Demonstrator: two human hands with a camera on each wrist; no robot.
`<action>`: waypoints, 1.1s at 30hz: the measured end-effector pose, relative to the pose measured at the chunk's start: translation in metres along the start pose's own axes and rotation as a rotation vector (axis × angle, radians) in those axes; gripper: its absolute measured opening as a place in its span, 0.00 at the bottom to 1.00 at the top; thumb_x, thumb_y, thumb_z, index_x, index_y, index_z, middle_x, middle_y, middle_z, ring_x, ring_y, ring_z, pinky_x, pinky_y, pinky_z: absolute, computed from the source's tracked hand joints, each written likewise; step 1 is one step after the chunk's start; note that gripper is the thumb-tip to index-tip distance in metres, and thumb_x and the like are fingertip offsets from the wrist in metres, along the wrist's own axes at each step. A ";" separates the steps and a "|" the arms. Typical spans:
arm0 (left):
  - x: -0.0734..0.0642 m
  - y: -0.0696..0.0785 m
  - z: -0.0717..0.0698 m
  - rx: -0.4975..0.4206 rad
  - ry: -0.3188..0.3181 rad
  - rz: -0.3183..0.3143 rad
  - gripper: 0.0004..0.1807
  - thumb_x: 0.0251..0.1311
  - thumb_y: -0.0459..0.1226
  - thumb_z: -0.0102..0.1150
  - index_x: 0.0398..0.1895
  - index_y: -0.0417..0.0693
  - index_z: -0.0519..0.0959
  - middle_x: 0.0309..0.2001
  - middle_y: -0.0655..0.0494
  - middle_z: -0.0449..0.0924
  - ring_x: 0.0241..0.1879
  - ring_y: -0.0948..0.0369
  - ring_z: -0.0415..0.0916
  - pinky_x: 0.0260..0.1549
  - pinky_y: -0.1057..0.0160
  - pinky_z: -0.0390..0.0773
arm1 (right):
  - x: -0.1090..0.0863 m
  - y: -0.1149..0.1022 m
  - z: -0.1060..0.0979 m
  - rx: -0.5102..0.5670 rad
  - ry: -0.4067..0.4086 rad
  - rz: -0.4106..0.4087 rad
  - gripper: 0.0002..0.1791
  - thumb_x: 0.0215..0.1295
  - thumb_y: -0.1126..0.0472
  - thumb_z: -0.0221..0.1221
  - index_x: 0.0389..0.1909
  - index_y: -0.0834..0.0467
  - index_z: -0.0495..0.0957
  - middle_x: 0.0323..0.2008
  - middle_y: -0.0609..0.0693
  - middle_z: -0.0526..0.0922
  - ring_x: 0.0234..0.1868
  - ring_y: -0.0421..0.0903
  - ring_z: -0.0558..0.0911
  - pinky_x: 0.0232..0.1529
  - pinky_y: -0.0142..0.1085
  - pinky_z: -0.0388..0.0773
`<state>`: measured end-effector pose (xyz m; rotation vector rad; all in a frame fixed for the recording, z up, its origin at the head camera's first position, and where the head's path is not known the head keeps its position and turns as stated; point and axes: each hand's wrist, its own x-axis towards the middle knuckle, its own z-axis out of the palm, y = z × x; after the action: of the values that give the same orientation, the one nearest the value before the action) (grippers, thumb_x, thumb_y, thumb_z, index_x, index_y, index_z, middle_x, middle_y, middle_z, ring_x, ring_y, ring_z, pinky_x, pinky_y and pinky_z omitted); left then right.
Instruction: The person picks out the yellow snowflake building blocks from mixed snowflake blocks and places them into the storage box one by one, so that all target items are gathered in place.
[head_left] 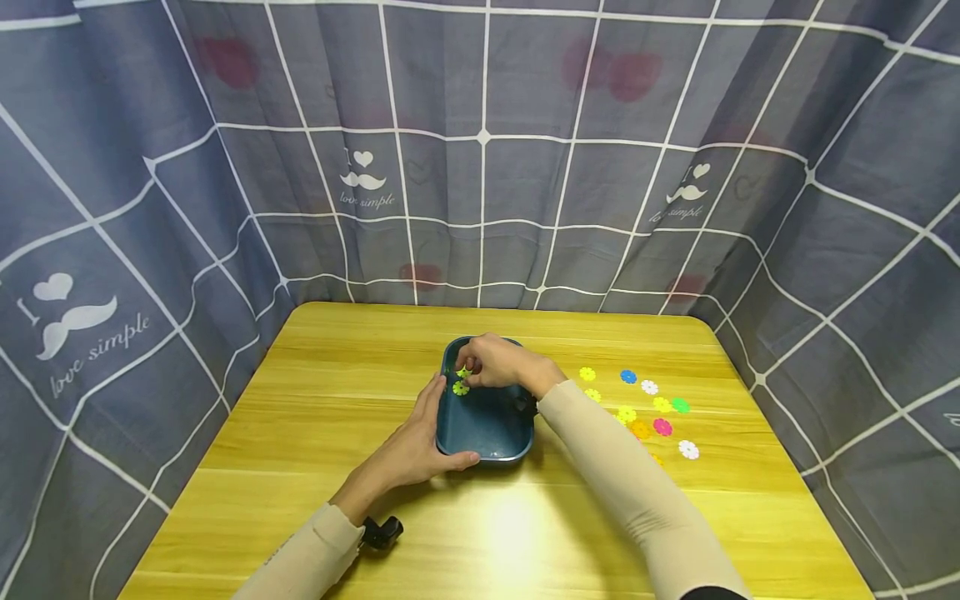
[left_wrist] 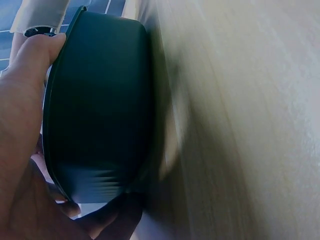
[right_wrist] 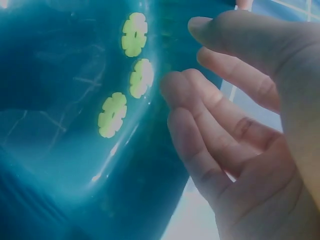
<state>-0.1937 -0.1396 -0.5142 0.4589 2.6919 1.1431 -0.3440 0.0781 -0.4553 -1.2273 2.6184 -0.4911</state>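
Note:
A dark teal plastic basin (head_left: pixel 483 429) stands on the wooden table, seen from outside in the left wrist view. My left hand (head_left: pixel 411 446) grips its left near corner, thumb along the near rim and fingers along the left wall. Inside, my right hand (head_left: pixel 501 362) hovers at the far left part, its fingers loosely bent with nothing between them and the thumb. Beside those fingertips, three yellow-green flower-shaped plastic discs (right_wrist: pixel 112 115) lie near the basin's wall in the right wrist view.
Right of the basin, several more flower-shaped discs are scattered on the table (head_left: pixel 315 383): yellow, a blue disc (head_left: pixel 628 377), a green disc (head_left: pixel 680 405), pink, orange and a white disc (head_left: pixel 688 450). A grey checked curtain (head_left: pixel 450 167) surrounds the table's back and sides.

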 end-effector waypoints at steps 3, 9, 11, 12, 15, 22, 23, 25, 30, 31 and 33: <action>0.000 0.000 0.000 -0.004 -0.001 0.002 0.82 0.62 0.66 0.85 1.00 0.50 0.34 0.99 0.48 0.33 0.85 0.34 0.72 0.80 0.33 0.78 | -0.005 -0.001 -0.002 0.004 -0.002 -0.001 0.17 0.78 0.61 0.75 0.63 0.61 0.92 0.54 0.57 0.97 0.55 0.51 0.94 0.62 0.45 0.93; -0.001 0.001 -0.001 -0.005 -0.005 0.003 0.83 0.60 0.68 0.84 1.00 0.49 0.35 0.99 0.47 0.33 0.86 0.34 0.70 0.81 0.32 0.77 | -0.012 -0.001 -0.006 -0.018 0.006 -0.016 0.18 0.78 0.59 0.76 0.63 0.61 0.92 0.55 0.56 0.97 0.52 0.49 0.93 0.60 0.43 0.92; -0.001 0.001 -0.001 -0.006 -0.006 0.002 0.83 0.60 0.68 0.85 1.00 0.49 0.35 0.99 0.47 0.34 0.86 0.34 0.70 0.81 0.32 0.77 | -0.014 0.000 -0.006 -0.015 0.009 -0.016 0.17 0.78 0.59 0.75 0.62 0.61 0.92 0.56 0.57 0.97 0.52 0.49 0.93 0.60 0.43 0.92; -0.001 0.001 -0.001 -0.007 -0.006 0.002 0.83 0.60 0.68 0.85 1.00 0.49 0.35 0.99 0.47 0.34 0.86 0.34 0.70 0.81 0.31 0.77 | -0.016 0.001 -0.006 -0.013 0.012 -0.015 0.17 0.78 0.59 0.75 0.62 0.61 0.92 0.56 0.57 0.97 0.52 0.49 0.93 0.60 0.44 0.92; -0.001 0.000 -0.001 -0.013 -0.005 0.005 0.83 0.60 0.68 0.85 1.00 0.49 0.35 0.99 0.46 0.33 0.87 0.33 0.69 0.81 0.31 0.77 | -0.020 0.003 -0.006 -0.006 0.020 -0.012 0.17 0.79 0.59 0.75 0.62 0.62 0.92 0.58 0.57 0.97 0.53 0.51 0.93 0.60 0.46 0.93; 0.000 0.000 0.000 -0.013 0.000 0.007 0.82 0.61 0.66 0.85 1.00 0.49 0.35 0.99 0.45 0.33 0.88 0.33 0.67 0.81 0.30 0.76 | -0.031 0.006 -0.009 0.033 0.020 0.011 0.19 0.80 0.57 0.75 0.64 0.62 0.91 0.61 0.58 0.95 0.57 0.58 0.95 0.63 0.50 0.93; 0.000 0.000 0.000 -0.010 0.000 0.007 0.82 0.61 0.66 0.85 1.00 0.49 0.35 0.99 0.46 0.33 0.87 0.33 0.68 0.81 0.31 0.76 | -0.032 0.007 -0.010 0.040 0.022 0.012 0.19 0.80 0.57 0.75 0.64 0.62 0.91 0.62 0.57 0.95 0.58 0.59 0.95 0.63 0.50 0.93; -0.001 0.000 0.000 -0.007 0.000 0.006 0.82 0.61 0.67 0.85 1.00 0.49 0.36 0.99 0.46 0.34 0.87 0.33 0.69 0.81 0.30 0.77 | -0.036 0.007 -0.011 0.053 0.032 0.017 0.19 0.80 0.56 0.75 0.64 0.61 0.91 0.62 0.57 0.95 0.59 0.61 0.95 0.64 0.51 0.92; -0.001 0.001 0.000 -0.005 0.005 0.009 0.82 0.61 0.66 0.85 1.00 0.49 0.36 0.99 0.46 0.34 0.87 0.32 0.67 0.81 0.29 0.76 | -0.043 0.011 -0.013 0.045 0.056 0.015 0.18 0.82 0.54 0.74 0.65 0.59 0.92 0.63 0.55 0.93 0.60 0.60 0.94 0.64 0.48 0.92; -0.001 0.001 0.000 -0.006 0.006 0.010 0.82 0.61 0.66 0.85 1.00 0.49 0.36 0.99 0.46 0.35 0.88 0.32 0.67 0.81 0.29 0.75 | -0.044 0.012 -0.014 0.038 0.059 0.013 0.18 0.82 0.54 0.74 0.65 0.59 0.92 0.63 0.55 0.93 0.59 0.59 0.94 0.63 0.47 0.92; -0.001 0.001 0.000 -0.005 0.007 0.012 0.81 0.62 0.65 0.86 1.00 0.49 0.36 0.99 0.45 0.35 0.88 0.32 0.67 0.81 0.29 0.75 | -0.048 0.012 -0.016 0.033 0.065 0.013 0.19 0.82 0.54 0.73 0.64 0.59 0.92 0.62 0.56 0.92 0.59 0.59 0.94 0.63 0.47 0.92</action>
<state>-0.1929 -0.1393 -0.5136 0.4713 2.6949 1.1569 -0.3273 0.1260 -0.4435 -1.2030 2.6592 -0.5788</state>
